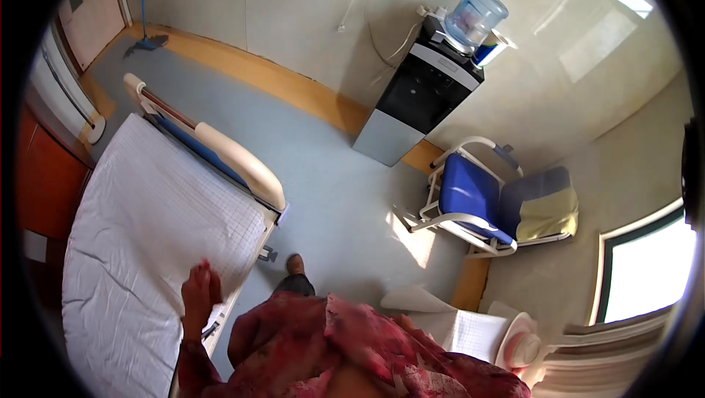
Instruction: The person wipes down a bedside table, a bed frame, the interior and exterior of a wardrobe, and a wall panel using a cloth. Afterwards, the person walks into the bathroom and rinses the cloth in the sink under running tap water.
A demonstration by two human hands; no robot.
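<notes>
My left hand (pixel 200 293) is over the near right side of a bed, with its fingers loosely stretched and apart and nothing seen in them. Under and beyond it lies a white checked sheet (pixel 147 207), wrinkled toward the left. Whether the hand touches the sheet, I cannot tell. A cream bed-end board (pixel 235 159) with a blue inner panel stands at the far end of the bed. My right hand does not show; the red patterned clothing (pixel 352 339) fills the bottom of the view. One brown shoe (pixel 295 264) stands on the floor beside the bed.
A black and silver water dispenser (pixel 422 93) with a blue bottle (pixel 476 16) stands at the wall. A blue-seated chair (pixel 470 192) with white arms stands to its right, a yellow cloth (pixel 547 214) on its back. A broom (pixel 150 43) rests at the far left.
</notes>
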